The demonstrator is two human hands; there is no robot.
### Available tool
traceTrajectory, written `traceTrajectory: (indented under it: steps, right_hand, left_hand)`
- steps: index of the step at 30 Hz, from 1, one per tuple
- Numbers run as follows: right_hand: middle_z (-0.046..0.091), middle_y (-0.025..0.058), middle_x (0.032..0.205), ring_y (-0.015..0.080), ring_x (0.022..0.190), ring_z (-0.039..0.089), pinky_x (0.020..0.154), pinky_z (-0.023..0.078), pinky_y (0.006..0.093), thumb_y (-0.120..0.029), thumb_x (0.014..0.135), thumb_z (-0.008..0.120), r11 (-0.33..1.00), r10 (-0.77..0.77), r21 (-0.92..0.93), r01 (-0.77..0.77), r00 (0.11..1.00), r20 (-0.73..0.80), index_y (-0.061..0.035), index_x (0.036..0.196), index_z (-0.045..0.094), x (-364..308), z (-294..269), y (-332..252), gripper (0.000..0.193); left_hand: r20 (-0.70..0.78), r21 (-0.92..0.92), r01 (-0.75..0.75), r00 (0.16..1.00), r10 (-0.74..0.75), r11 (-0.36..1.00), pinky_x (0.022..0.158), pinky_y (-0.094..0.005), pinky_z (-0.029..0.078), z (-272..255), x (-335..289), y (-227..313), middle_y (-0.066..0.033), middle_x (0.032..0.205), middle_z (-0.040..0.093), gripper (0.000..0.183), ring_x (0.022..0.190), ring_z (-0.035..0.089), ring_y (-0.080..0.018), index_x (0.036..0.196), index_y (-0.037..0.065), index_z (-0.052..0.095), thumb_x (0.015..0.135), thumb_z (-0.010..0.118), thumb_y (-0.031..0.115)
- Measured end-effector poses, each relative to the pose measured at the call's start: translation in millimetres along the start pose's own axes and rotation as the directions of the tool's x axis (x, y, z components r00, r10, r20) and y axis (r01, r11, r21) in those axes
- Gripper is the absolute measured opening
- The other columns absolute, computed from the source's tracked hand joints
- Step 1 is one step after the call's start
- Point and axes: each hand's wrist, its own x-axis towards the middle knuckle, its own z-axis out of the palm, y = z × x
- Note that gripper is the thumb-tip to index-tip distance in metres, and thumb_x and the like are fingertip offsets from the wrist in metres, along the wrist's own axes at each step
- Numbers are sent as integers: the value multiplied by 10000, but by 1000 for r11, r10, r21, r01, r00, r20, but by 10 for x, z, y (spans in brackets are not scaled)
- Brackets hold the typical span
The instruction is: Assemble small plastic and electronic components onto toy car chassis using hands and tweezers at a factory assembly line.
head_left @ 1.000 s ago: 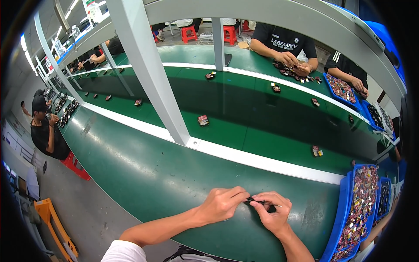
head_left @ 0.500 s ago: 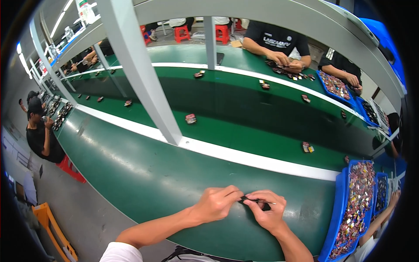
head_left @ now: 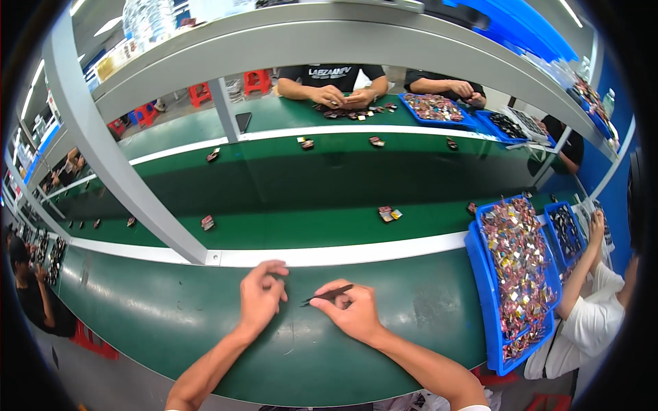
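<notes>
Both our forearms come up from the lower edge and meet over the green worktable [head_left: 171,322], wrists low, palms turned down. Our left hand [head_left: 262,300] rests on the table with its fingers curled loosely together and the thumb raised; whether anything sits under those fingertips we cannot tell. Our right hand [head_left: 349,312] lies just beside it, fingers bent inward, with thumb and forefinger pinched on a pair of dark tweezers [head_left: 327,295]. The tweezers sit between our two hands, just above the table surface, their long axis running nearly level across the view, tilted slightly so the thin tip points left and a little down toward our left hand, while the back end is tucked under our right fingers. To our right stands a blue tray [head_left: 480,274] heaped with small mixed parts, well apart from the hands. Beyond the white rail [head_left: 343,255], small parts [head_left: 389,214] ride the green conveyor belt [head_left: 295,185].
</notes>
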Motion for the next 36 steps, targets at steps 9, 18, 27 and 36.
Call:
traceTrajectory:
  steps: [9, 18, 27, 36]
  right_hand:
    - [470, -28, 503, 32, 450, 355, 450, 291, 249, -142, 821, 848, 999, -42, -28, 43, 999, 11, -25, 919, 752, -12, -55, 36, 180]
    - [484, 0, 486, 57, 439, 373, 468, 339, 263, -153, 808, 852, 1000, -13, -16, 13, 1000, 7, -20, 908, 750, 19, -51, 83, 196]
    - [464, -41, 505, 17, 465, 350, 460, 279, 230, -97, 825, 840, 999, -42, -17, 42, 999, 20, 0, 912, 746, -1, -41, 68, 161]
    - [619, 15, 637, 45, 457, 394, 450, 333, 255, -131, 794, 865, 994, -81, -69, 82, 997, 11, -25, 870, 769, -44, -55, 18, 161]
  left_hand:
    - [373, 222, -180, 924, 87, 958, 516, -323, 558, 1246, 1685, 478, -136, 969, 743, 253, 679, 706, -174, 1108, -40, 706, 909, 659, 109]
    - [384, 660, -145, 908, -166, 737, 773, -366, 582, 1973, 2093, 476, -90, 1112, 731, 299, 800, 738, -236, 1067, 101, 731, 847, 737, 305]
    - [292, 472, -95, 955, -54, 876, 666, -361, 570, 1797, 1897, 338, -105, 961, 726, 321, 712, 711, -212, 1137, 71, 700, 841, 732, 193]
    - [378, -140, 203, 916, -137, 969, 499, -255, 501, 654, 978, 315, -116, 923, 674, 232, 645, 654, -136, 1179, -49, 636, 994, 608, 88]
